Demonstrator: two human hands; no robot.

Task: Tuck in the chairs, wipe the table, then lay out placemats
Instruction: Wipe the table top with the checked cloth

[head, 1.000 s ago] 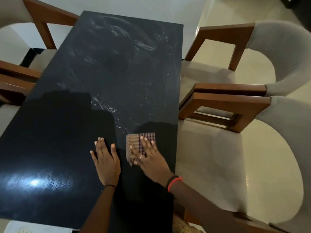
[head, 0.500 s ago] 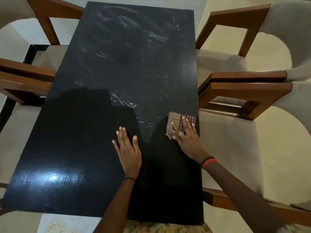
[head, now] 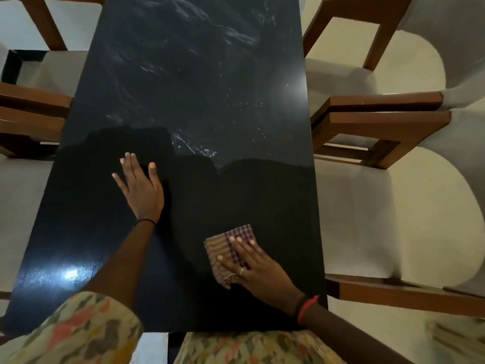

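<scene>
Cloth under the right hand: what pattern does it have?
The cloth is checked and striped; head view.

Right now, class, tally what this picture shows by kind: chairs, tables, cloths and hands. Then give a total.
Chairs: 4
Table: 1
Cloth: 1
Hands, left hand and right hand: 2
Total: 8

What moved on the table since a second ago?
The right hand slid the checked cloth right to the table's edge, then pulled it back toward the person, pressing it flat throughout. The left hand stays flat on the table, and the chairs have not moved.
</scene>
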